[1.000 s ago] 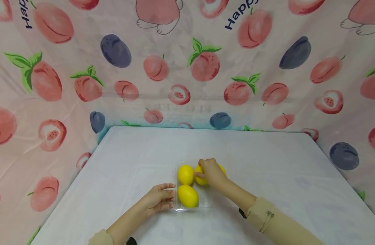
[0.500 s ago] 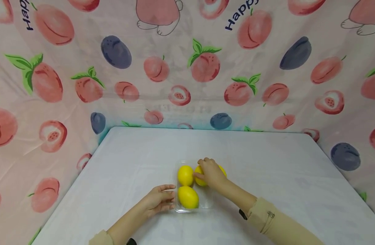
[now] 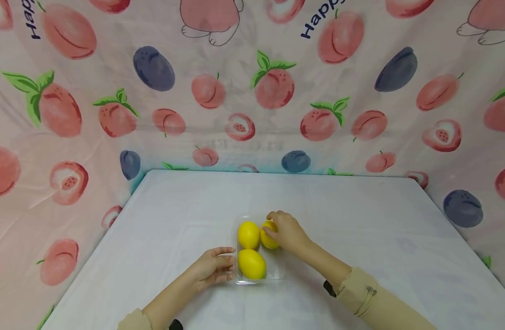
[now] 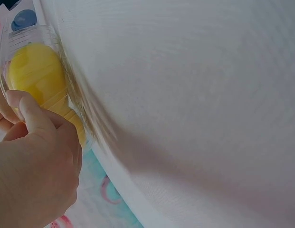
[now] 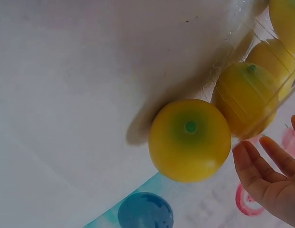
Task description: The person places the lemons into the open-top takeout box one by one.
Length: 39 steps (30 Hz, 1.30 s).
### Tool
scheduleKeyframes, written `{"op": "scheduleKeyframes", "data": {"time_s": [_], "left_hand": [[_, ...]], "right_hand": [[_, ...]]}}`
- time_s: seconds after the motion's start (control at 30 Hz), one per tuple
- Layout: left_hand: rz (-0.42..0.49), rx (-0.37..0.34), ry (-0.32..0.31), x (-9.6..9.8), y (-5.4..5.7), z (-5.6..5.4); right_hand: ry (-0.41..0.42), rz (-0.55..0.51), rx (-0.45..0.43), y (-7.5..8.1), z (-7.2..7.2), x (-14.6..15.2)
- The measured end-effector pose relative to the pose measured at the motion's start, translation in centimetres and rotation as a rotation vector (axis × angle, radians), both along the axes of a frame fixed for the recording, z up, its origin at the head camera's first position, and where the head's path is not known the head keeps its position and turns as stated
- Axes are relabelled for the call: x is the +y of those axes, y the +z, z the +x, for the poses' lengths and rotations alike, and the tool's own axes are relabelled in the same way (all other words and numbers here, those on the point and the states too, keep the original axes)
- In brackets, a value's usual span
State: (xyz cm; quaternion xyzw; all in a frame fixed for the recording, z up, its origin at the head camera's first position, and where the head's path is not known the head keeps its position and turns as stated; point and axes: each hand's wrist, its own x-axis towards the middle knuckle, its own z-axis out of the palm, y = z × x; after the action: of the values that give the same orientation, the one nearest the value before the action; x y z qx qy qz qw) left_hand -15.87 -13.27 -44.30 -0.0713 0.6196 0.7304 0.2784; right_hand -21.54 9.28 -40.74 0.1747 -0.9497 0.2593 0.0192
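Note:
A clear plastic box (image 3: 274, 274) stands on the white table with three yellow lemons in it. One lemon (image 3: 252, 264) lies at its near left, another lemon (image 3: 248, 235) at the far left. My left hand (image 3: 214, 269) touches the box's left wall with loosely extended fingers. Over the far right lemon (image 3: 267, 240), my right hand (image 3: 291, 233) is spread, thumb at its near side and fingers behind. In the right wrist view those fingers (image 5: 254, 164) stand apart beside the fruit. One more lemon (image 5: 190, 142) sits outside the box; my right hand hides it in the head view.
The white-covered table (image 3: 186, 201) reaches back to a fruit-printed cloth (image 3: 244, 91), which also hangs along both sides. A black wrist strap (image 3: 329, 288) shows at the right sleeve cuff (image 3: 355, 291).
My right hand has shifted slightly right and its fingers have loosened, baring more of the far right lemon and covering the one outside the box. My left hand stays put.

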Motion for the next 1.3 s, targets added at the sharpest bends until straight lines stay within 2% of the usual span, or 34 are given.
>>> {"op": "scheduleKeyframes", "data": {"time_s": [0.23,0.6,1.3], "left_hand": [[-0.006,-0.004,0.005,0.1,0.1,0.0],[0.003,0.01,-0.01,-0.1,-0.2,0.0],[-0.013,-0.003,0.018,0.1,0.0,0.0]], "right_hand": [[-0.032,-0.038,-0.044,0.3,0.1,0.8],[-0.069,-0.047,-0.065,0.6,0.6,1.5],[-0.102,-0.081,-0.06,0.5,1.0,4.0]]}}
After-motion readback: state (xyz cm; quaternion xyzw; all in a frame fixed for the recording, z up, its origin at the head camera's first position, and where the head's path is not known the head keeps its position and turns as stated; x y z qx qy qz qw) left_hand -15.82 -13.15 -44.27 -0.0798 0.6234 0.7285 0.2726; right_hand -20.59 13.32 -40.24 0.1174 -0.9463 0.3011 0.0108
